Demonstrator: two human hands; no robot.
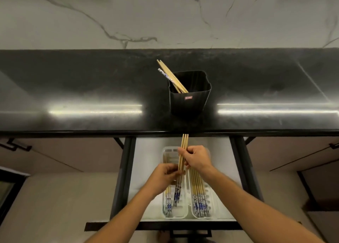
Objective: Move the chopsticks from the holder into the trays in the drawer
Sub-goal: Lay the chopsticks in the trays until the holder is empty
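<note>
Two hands on one held bundle of chopsticks over open drawer: right hand pinching far part, left hand fingers closed on near part. More chopsticks in left tray and right tray; few left leaning in black holder on far counter.

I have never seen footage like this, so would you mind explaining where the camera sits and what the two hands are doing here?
There is no machine: a person wears one wide-angle camera on the head, looking down at their own bare hands. Ahead is a dark countertop with a black holder on it; a few chopsticks lean inside. Below the counter edge a drawer stands open, holding two white trays, a left tray and a right tray, each with chopsticks lying in it. The left hand and the right hand together grip a small bundle of chopsticks above the trays, its plain ends pointing toward the counter.
</note>
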